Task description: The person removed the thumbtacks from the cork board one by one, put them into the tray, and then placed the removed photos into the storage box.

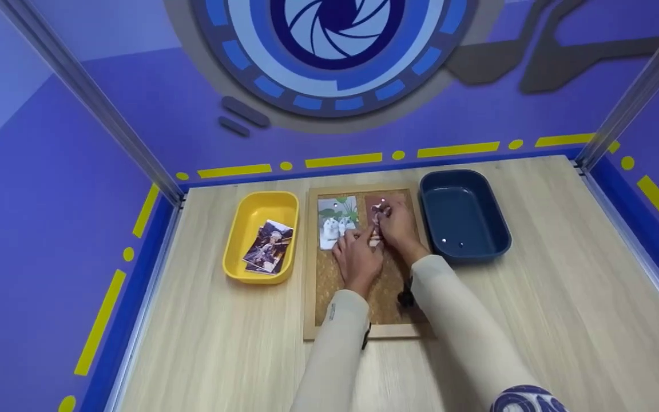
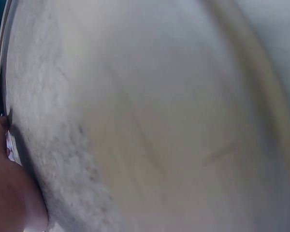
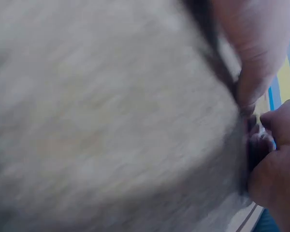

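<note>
A cork board (image 1: 341, 286) in a wooden frame lies on the table. Near its top left is a photo of two white animals (image 1: 329, 233), with a clear push pin (image 1: 336, 204) at its top. Beside it lies a reddish-brown photo (image 1: 370, 201), partly covered by the hands. My right hand (image 1: 399, 229) bends over this photo, fingertips pinching a small clear push pin (image 1: 383, 200) near its top. My left hand (image 1: 359, 262) rests on the board, straight fingers touching the photo's lower part. In the right wrist view the right hand's fingers (image 3: 278, 162) close round something pale and shiny.
A yellow tray (image 1: 238, 240) with several overlapping photos (image 1: 270, 246) stands left of the board. To the right is a dark blue tray (image 1: 461, 212) holding small clear pins (image 1: 444, 240). A purple-blue wall (image 1: 364, 131) rises behind the table (image 1: 209, 343).
</note>
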{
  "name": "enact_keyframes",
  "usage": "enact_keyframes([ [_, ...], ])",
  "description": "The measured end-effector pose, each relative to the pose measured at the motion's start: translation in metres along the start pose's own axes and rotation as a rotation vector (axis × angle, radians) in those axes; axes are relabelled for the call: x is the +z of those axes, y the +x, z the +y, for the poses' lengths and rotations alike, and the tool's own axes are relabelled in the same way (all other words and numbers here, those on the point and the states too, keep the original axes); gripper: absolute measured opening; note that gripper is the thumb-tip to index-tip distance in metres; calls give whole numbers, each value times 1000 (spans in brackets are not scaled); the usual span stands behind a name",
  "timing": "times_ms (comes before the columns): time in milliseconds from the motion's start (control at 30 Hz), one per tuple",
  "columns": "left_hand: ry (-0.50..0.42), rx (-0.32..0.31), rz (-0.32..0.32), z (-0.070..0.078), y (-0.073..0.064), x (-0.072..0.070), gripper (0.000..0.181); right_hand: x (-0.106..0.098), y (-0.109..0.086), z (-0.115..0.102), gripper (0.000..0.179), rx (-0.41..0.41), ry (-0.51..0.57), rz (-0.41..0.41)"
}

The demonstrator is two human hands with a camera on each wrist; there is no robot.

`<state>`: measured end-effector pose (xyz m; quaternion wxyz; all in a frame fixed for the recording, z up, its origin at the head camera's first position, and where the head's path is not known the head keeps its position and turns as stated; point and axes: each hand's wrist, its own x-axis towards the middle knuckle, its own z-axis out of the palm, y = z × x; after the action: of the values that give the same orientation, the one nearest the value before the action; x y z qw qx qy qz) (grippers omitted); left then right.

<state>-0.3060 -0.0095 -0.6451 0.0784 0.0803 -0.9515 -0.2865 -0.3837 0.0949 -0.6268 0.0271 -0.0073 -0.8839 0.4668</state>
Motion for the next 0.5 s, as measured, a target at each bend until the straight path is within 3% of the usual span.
enact_keyframes([
  [267, -12, 15, 7, 4, -3, 1, 47, 3, 8, -10, 23, 184, -119, 59],
  [500, -4, 2, 25, -3, 1, 0, 48, 13, 16, -13, 35, 111, -91, 30],
])
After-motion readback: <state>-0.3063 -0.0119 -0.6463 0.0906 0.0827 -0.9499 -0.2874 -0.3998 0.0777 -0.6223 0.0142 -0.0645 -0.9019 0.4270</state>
